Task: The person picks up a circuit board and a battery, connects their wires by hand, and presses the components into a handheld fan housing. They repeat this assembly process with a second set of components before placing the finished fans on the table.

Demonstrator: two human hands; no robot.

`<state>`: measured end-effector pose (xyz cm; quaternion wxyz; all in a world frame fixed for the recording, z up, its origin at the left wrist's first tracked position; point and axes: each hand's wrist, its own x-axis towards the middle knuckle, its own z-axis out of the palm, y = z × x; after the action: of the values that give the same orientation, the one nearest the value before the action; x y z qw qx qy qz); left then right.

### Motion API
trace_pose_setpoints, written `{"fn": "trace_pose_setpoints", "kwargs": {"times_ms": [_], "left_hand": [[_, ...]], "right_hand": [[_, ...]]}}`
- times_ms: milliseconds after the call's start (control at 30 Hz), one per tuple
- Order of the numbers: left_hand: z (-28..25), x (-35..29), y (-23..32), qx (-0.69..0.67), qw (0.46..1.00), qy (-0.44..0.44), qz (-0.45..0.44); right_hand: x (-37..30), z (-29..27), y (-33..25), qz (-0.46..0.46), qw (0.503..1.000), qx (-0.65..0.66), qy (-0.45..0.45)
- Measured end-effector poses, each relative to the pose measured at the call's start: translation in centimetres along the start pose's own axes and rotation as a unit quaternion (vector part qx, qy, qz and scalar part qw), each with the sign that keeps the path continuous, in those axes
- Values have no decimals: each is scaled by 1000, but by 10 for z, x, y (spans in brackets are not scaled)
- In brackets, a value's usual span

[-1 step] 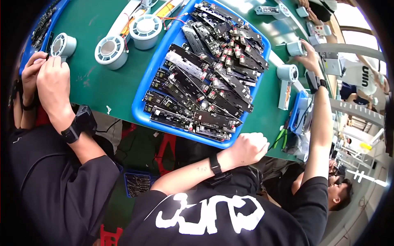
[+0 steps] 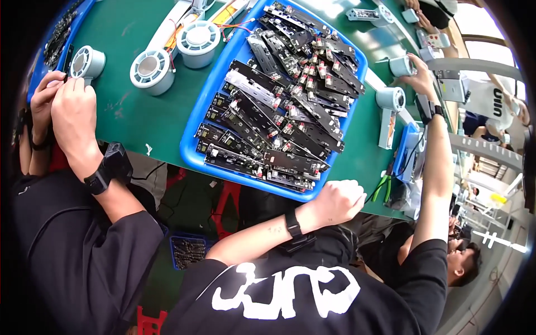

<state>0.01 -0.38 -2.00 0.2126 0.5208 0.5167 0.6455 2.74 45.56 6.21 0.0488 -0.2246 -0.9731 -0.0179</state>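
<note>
One pale blue round part (image 2: 398,66) is at the right side of the green table (image 2: 125,120), in the grip of the right hand (image 2: 421,79). The left hand (image 2: 338,201) is curled up by a big blue tray (image 2: 192,151) full of black boards (image 2: 251,125).

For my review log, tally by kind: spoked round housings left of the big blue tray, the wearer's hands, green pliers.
Spoked housings: 3
Wearer's left hand and right hand: 2
Green pliers: 1
Total: 6
</note>
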Motion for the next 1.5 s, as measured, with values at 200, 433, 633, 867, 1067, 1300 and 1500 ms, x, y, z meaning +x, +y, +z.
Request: {"fn": "trace_pose_setpoints", "kwargs": {"times_ms": [200, 433, 633, 867, 1067, 1300, 1500], "left_hand": [[1, -3, 2, 4, 1000, -1, -7], [-13, -11, 17, 19, 996, -77, 48], [-118, 33, 70, 113, 985, -111, 68], [-166, 98, -1, 449, 885, -103, 70], [-173, 107, 3, 445, 875, -175, 73], [-188, 108, 21, 235, 968, -77, 40], [-156, 64, 43, -258, 956, 130, -56]], "right_hand": [[-9, -35, -12, 168, 985, 4, -29], [-87, -141, -166, 227, 932, 251, 132], [-165, -88, -296, 331, 923, 193, -37], [-181, -38, -309, 373, 924, 72, -26], [-186, -29, -310, 389, 919, 69, -12], [-201, -30, -300, 229, 966, -84, 83], [-196, -54, -346, 187, 902, 371, 118]]}}
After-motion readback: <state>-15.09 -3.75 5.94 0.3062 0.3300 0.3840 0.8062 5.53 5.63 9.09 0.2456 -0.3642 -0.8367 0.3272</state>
